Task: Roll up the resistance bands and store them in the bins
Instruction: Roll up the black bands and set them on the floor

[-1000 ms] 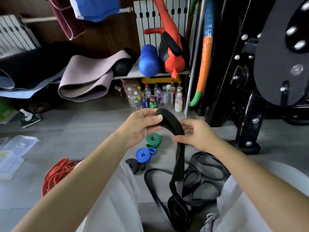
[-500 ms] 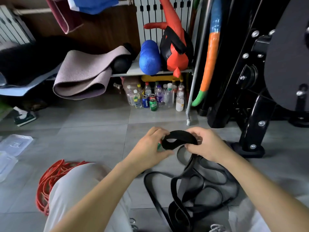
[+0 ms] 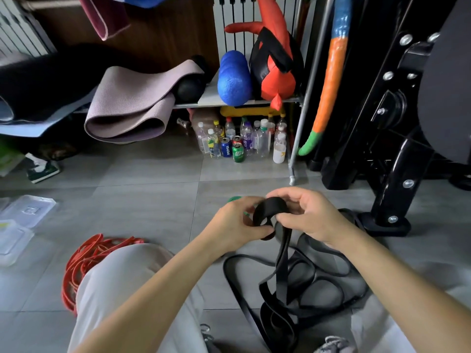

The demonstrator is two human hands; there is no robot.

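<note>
Both hands hold the black band up over the floor. The left hand pinches the small loop; the right hand curls round it. The long tail hangs tangled below, so the roll might snag or pop open.

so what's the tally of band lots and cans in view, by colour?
black tangle: 1, single bands can't be counted
red heap: 1
green roll: 1, mostly hidden
blue can: 1
green can: 1
Total: 5
</note>
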